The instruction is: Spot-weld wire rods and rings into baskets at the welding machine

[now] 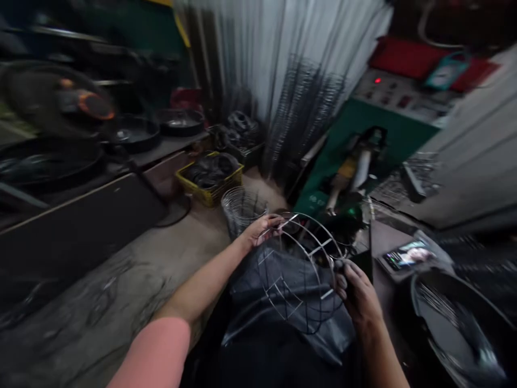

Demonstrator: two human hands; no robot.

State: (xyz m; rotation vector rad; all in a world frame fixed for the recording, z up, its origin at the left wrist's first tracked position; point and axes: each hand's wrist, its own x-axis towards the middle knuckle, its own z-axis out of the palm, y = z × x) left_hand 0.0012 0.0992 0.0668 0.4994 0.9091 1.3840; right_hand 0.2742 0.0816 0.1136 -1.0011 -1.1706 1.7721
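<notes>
A round wire frame (310, 253), made of rings joined by short cross strips, is held tilted above my lap. My left hand (264, 229) grips its upper left edge with fingers closed on the wire. At the right side, my right hand (355, 285) is closed around the rim; blur hides whether it also holds something small. Beneath the frame a dark apron (278, 323) covers my lap. Just beyond my left hand stands a stack of similar wire rings (242, 207) on the floor.
A green machine (323, 178) with a red-lit control panel (398, 94) stands ahead right. On the right are a phone (410, 254) and a black tub (424, 318) holding thin metal rods. A yellow crate (210, 196) of dark parts sits ahead left, beside a bench with a fan (52, 97).
</notes>
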